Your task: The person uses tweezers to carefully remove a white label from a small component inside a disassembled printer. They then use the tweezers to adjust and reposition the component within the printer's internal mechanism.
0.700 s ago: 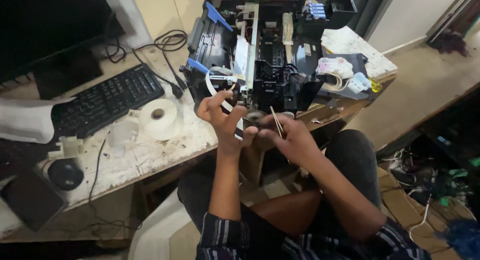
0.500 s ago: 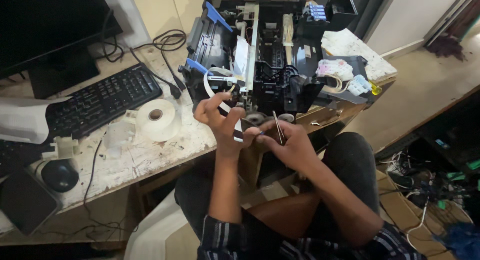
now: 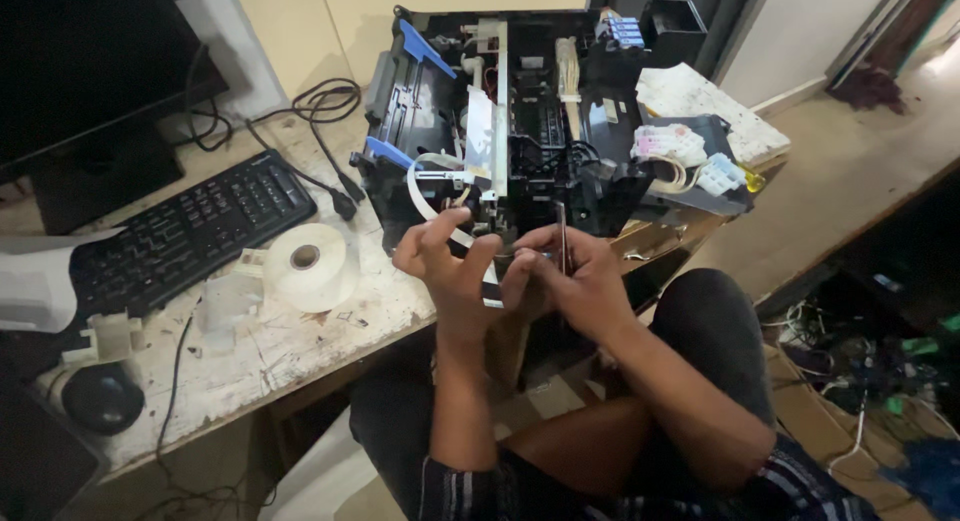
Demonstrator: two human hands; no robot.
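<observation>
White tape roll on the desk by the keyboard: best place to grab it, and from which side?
Grip the white tape roll across its outer rim, coming straight down from above. It lies flat on the worn white desk, core hole facing up, so the curved sides are free all round. Come in from the desk's front edge; the black keyboard crowds its far left side. This is a judgement from one view.

I see a black printer chassis (image 3: 520, 131) with blue levers (image 3: 418, 43), centre top. Black keyboard (image 3: 190, 231) left, white tape roll (image 3: 312, 266) beside it. Striped dark sleeves (image 3: 480, 486) at bottom.
</observation>
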